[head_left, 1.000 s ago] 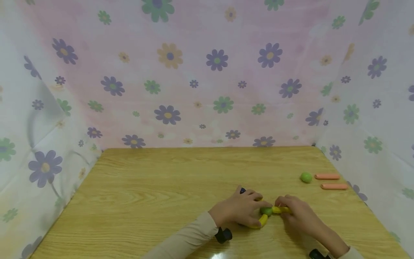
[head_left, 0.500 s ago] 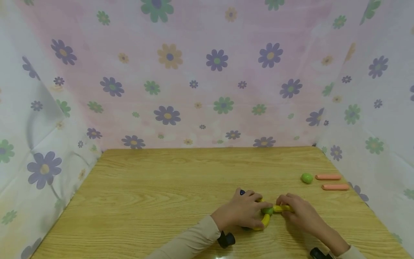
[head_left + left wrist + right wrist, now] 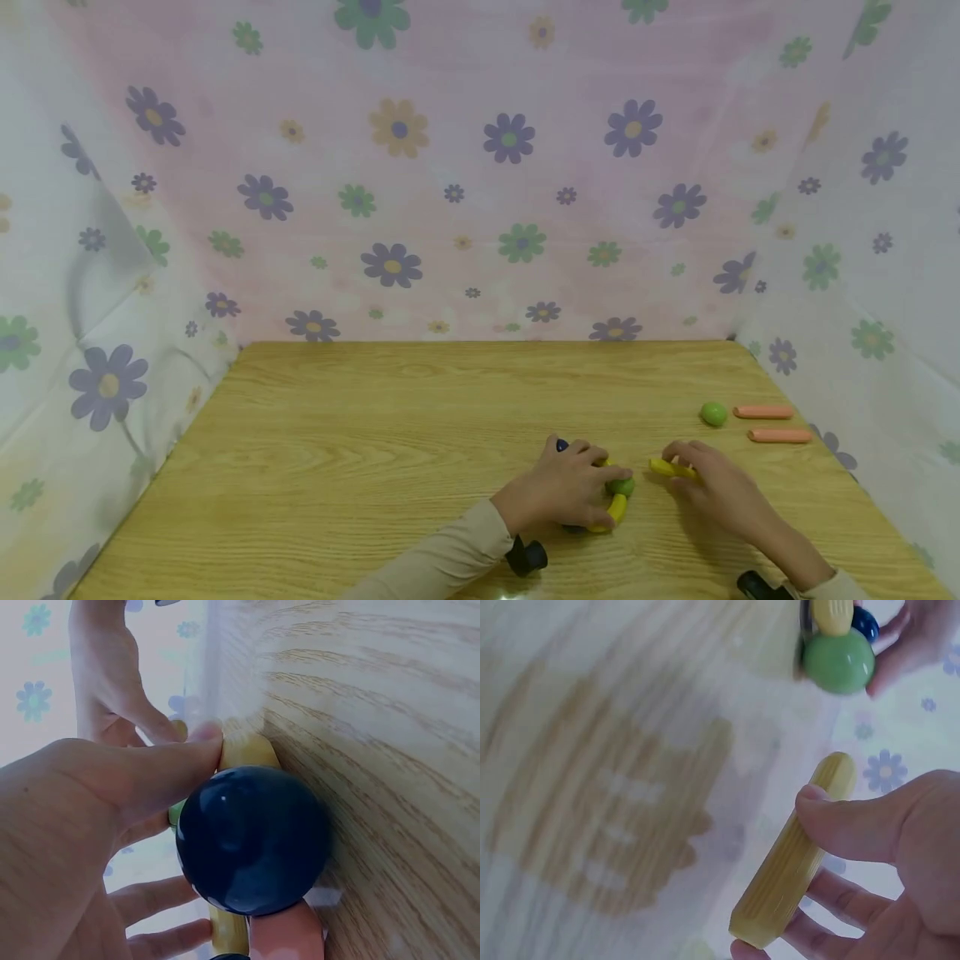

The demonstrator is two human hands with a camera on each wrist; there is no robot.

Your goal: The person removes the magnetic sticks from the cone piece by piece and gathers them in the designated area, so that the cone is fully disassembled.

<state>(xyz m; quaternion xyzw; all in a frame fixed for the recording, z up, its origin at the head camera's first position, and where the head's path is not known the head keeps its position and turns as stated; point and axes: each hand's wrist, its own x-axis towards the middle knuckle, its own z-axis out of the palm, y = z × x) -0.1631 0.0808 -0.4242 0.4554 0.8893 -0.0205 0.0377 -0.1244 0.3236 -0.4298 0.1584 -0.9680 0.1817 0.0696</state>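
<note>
Right now my right hand pinches a loose yellow stick between thumb and curled fingers, held just off the wooden table on the near right side; in the right wrist view the yellow stick runs diagonally under my thumb, ridged along its length, one end toward the cluster. My left hand sits just left of it, fingers curled over a small cluster of joined pieces: a green ball at the right edge of the cluster, a second yellow stick angling toward me from that ball, and a dark blue ball peeking out at the far side of my knuckles. The green ball and the loose stick are near but apart, a gap of bare table between them. In the left wrist view the dark blue ball fills the middle, my thumb lies along its top, a yellow piece touches it behind, and a pink piece touches it below. Far right on the table lie another green ball and two pink sticks, lying parallel, well apart from both hands. Floral cloth walls the far side and both flanks.
</note>
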